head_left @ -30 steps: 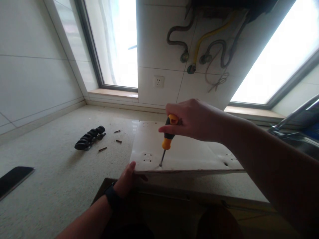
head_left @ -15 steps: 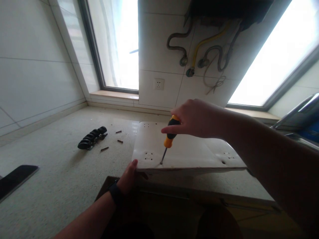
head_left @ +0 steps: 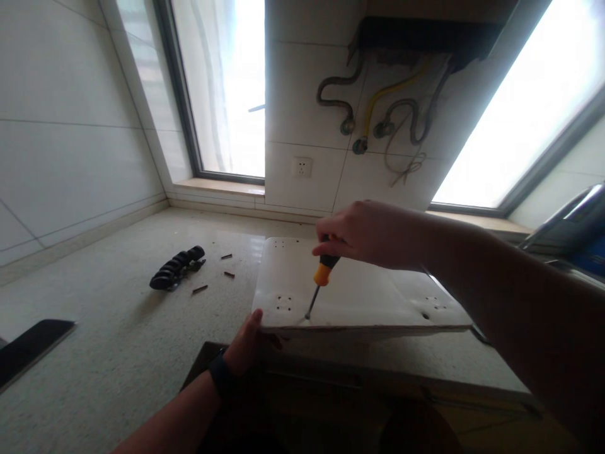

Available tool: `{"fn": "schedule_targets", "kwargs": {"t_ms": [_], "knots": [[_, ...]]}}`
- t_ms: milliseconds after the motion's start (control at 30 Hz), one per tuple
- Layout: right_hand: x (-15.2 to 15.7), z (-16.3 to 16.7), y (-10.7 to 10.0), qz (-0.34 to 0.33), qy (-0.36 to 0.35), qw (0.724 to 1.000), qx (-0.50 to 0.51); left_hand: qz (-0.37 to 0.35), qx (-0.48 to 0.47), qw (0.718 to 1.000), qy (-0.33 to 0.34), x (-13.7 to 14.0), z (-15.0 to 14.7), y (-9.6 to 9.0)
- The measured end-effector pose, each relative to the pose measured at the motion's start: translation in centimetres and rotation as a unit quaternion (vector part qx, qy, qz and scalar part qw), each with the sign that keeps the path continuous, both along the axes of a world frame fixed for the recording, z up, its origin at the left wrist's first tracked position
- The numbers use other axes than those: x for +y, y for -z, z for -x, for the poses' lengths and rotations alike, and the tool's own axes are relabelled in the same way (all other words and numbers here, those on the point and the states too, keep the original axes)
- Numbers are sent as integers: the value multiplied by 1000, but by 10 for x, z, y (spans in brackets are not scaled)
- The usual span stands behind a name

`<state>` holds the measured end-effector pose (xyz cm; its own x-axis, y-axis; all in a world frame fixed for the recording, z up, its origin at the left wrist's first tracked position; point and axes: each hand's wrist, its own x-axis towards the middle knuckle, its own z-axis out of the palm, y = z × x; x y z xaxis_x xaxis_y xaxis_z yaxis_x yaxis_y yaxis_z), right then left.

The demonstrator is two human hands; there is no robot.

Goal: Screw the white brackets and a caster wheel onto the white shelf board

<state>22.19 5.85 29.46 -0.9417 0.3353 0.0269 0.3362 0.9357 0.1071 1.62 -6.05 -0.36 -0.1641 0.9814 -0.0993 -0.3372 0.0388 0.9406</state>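
Observation:
My right hand (head_left: pixel 352 232) is closed around the black and yellow handle of a screwdriver (head_left: pixel 322 272). The shaft slants down, and its tip meets a hole near the front edge of a white board (head_left: pixel 363 296). That board lies on the countertop, with small groups of holes at its corners. At its front left corner, my left hand (head_left: pixel 246 340) grips the edge, thumb on top and fingers underneath, partly hidden. To the left lie a black ribbed handle-like piece (head_left: pixel 177 268) and several loose screws (head_left: pixel 200 289).
A dark flat object (head_left: pixel 35 343) rests on the speckled countertop (head_left: pixel 118 353) at far left. On the back wall are a socket (head_left: pixel 302 166) and bent pipes (head_left: pixel 373 101) below a black box (head_left: pixel 425 41). A metal rail (head_left: pixel 562 214) stands at right.
The whole scene sits slightly lower in view as the head tilts up. My right hand has shifted its grip on the screwdriver handle, covering more of its top. My left hand stays on the board's corner.

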Motion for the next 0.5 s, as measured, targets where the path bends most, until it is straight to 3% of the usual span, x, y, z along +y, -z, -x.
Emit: {"fn": "schedule_targets", "kwargs": {"t_ms": [100,267,333,500], "knots": [[-2,-5,0,-47,13,999,-10,-12,10,1000,-4,1,2,4],[4,-16,-1,92,-28,995,-12,-2,-16,1000,14,2,0,3],[5,-15,-3,115,-29,993,-11,-4,-19,1000,19,2,-1,1],[2,-8,-7,72,6,997,-24,4,4,1000,26,0,-3,-3]]}}
